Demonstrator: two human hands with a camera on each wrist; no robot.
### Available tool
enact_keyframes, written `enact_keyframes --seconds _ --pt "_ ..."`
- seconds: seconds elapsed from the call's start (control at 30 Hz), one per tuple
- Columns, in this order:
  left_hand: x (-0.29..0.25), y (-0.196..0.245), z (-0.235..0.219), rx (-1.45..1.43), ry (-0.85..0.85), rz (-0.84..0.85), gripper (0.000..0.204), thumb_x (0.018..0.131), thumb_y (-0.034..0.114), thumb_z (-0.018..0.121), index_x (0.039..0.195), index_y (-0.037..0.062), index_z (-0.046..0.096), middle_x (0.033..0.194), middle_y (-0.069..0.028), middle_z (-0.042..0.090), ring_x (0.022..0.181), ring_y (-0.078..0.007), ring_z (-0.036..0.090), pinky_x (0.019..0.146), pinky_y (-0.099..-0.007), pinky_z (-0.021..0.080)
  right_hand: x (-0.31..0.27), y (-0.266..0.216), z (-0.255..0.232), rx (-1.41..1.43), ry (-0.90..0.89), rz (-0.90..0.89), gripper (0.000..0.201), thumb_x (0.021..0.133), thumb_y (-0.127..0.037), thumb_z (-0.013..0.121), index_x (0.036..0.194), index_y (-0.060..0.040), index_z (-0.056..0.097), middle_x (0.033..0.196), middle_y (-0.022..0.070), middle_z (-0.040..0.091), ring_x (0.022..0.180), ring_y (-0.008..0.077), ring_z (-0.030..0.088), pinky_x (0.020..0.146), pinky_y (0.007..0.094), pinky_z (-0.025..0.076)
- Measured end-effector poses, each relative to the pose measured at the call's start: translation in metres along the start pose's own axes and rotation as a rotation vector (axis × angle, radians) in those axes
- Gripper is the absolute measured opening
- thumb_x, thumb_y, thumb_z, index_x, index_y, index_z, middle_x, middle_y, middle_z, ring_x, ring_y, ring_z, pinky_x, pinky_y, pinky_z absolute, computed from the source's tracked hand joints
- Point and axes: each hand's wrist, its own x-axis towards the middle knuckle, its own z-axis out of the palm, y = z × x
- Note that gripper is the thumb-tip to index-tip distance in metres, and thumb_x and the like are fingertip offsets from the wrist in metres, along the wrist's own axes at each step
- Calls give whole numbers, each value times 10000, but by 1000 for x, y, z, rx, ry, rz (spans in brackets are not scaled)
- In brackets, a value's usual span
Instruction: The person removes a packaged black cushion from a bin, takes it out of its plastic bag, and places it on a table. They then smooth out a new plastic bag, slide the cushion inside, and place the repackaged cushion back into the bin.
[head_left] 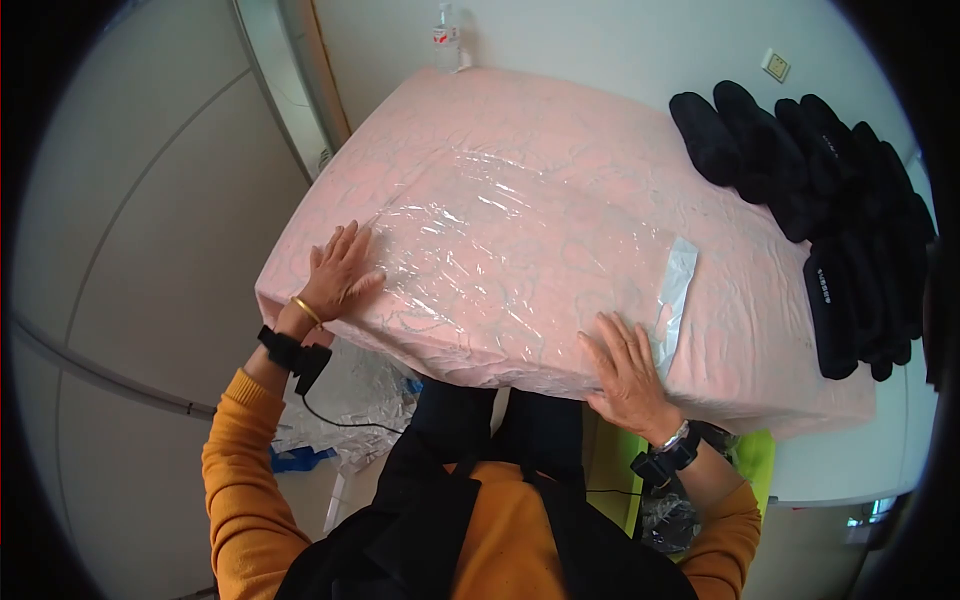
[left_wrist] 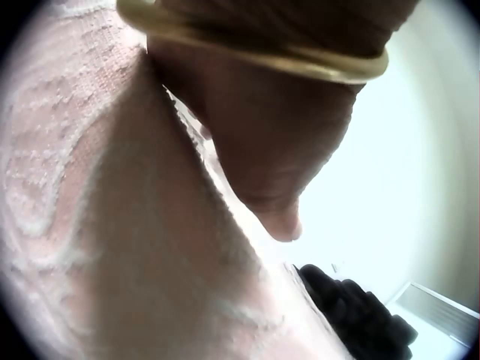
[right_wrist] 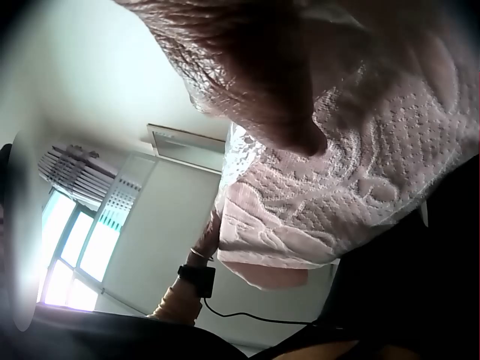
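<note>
A clear plastic bag or sheet lies flat on the pink patterned cloth, with a whitish strip along its right end. On the plastic's left edge rests my left hand, fingers spread and pointing away from me. My right hand lies near the front edge, by the lower end of the strip, its fingers straight. Neither hand grips anything. In the left wrist view the left hand hangs over the cloth; in the right wrist view the right hand touches the cloth.
Black padded items are piled at the right. A bottle stands at the back by the wall. Below the front edge are crumpled clear plastic at the left and a green bin at the right.
</note>
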Motion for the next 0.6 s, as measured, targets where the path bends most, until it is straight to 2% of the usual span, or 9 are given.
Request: enact_keyframes --seconds 0.17,0.27,0.3,0.4,0.43,0.5,0.53,0.57,0.6 --pt "-19 40 -11 72 18 205 768 839 639 537 1448 200 375 1548 -147 205 1448 -352 115 1077 -672 85 -11 3 0 70 95 11 696 713 -129 727 1347 -74 444 1423 175 363 1367 372 303 1108 554 225" --pt "-19 51 -18 58 60 306 591 829 473 663 1328 184 534 1460 -142 381 1395 -339 284 1078 -660 114 -8 7 -5 236 180 -9 510 727 -11 654 1226 -45 558 1348 165 458 1312 367 386 1092 517 281" --pt "-17 47 -18 61 67 307 591 829 473 663 1328 184 534 1460 -142 381 1395 -339 284 1078 -660 114 -6 8 -9 232 185 -12 510 727 -11 654 1226 -45 558 1348 165 458 1312 367 386 1092 517 281" --pt "-6 21 -13 80 222 305 439 798 222 735 1213 140 616 1308 -122 541 1251 -321 477 1077 -588 245 -1 19 -31 99 407 1 356 740 46 596 1088 -20 633 1171 163 591 1168 371 529 1025 466 388" --pt "-5 21 -21 82 225 307 439 798 222 735 1213 140 616 1308 -122 541 1251 -321 477 1077 -588 245 -1 26 -35 97 410 1 356 740 46 596 1088 -20 633 1171 163 591 1168 371 529 1025 466 388" --pt "-3 23 -42 -244 522 313 396 775 55 715 1161 86 630 1186 -100 619 1115 -280 573 1031 -451 377 -1 42 -45 141 534 91 290 755 73 554 1016 -7 651 994 132 664 1001 342 626 895 417 490" --pt "-1 26 -54 -246 532 316 396 775 55 715 1161 86 630 1186 -100 619 1115 -280 573 1031 -451 377 -1 49 -55 242 592 186 237 798 42 552 1012 0 644 943 123 675 932 312 649 836 390 513" --pt "0 30 -66 -339 689 292 460 776 54 716 1216 68 582 1236 -110 582 1140 -272 553 1007 -405 401 -1 54 -69 344 648 279 189 840 11 551 1008 7 637 893 114 686 864 282 672 776 363 536" --pt "-1 34 -72 -431 845 269 527 778 52 717 1272 50 534 1286 -120 546 1164 -264 533 982 -358 425 1 57 -85 337 653 272 189 840 11 551 1008 7 637 893 114 686 864 282 672 776 363 536"
